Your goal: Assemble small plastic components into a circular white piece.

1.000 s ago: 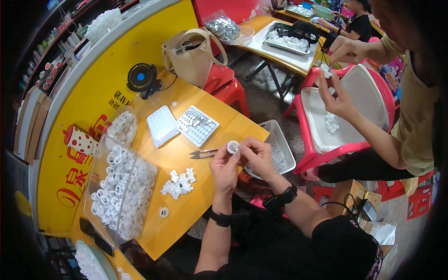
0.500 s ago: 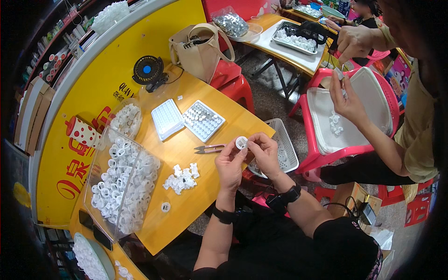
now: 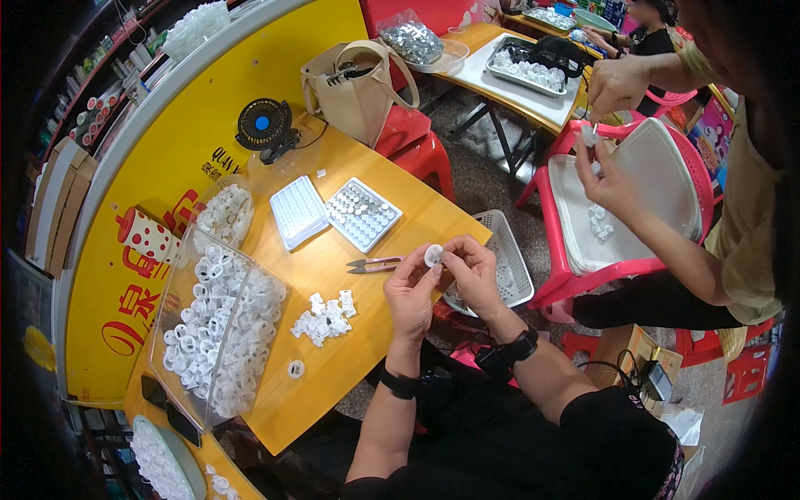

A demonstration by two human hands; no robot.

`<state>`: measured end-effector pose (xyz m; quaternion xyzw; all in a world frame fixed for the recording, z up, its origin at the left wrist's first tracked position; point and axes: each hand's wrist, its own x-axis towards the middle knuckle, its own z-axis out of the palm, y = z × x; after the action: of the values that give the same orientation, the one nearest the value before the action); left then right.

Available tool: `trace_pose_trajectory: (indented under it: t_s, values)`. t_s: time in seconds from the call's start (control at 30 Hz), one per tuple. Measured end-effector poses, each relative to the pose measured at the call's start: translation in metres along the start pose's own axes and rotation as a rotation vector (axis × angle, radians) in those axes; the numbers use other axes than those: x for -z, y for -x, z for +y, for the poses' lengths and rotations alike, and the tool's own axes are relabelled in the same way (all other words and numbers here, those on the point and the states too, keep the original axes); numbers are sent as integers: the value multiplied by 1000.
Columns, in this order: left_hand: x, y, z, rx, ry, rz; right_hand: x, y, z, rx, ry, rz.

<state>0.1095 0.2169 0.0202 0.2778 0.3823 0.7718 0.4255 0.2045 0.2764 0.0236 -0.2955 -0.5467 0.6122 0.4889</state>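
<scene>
Between the fingertips of both hands is a small round white plastic part (image 3: 432, 255), held above the table's right edge. My left hand (image 3: 410, 287) pinches it from the left, and my right hand (image 3: 469, 271) closes on its right side. Any smaller piece in the right fingers is hidden. Thread snips (image 3: 375, 265) lie on the table just left of my hands. A heap of small white plastic pieces (image 3: 323, 319) lies nearer, with a single round white part (image 3: 296, 368) below it. Beyond, a white tray (image 3: 363, 215) carries rows of small round pieces beside another white tray (image 3: 298, 212).
A clear bin (image 3: 218, 333) full of white parts stands at the left of the yellow table (image 3: 367, 350). A small fan (image 3: 265, 129) and beige bag (image 3: 354, 92) are behind. A white basket (image 3: 504, 258) sits right, near a pink chair (image 3: 554, 233) where another person's hands (image 3: 612, 158) work.
The round white part has tilted slightly between my fingers; my hands stay nearly in place. The other person's hands have shifted a little to the left.
</scene>
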Motion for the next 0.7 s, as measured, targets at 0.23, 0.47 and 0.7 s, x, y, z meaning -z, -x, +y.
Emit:
trace_pose_trajectory:
  t_s: [0.23, 0.47, 0.7]
  values:
    - [0, 0, 2, -8, -6, -1, -2, -1, 1, 4, -24, 2]
    - [0, 1, 0, -49, -21, -11, -2, -1, 0, 8, -49, 10]
    - [2, 0, -3, -51, -50, 29, -4, 0, 3, 33, -36, 18]
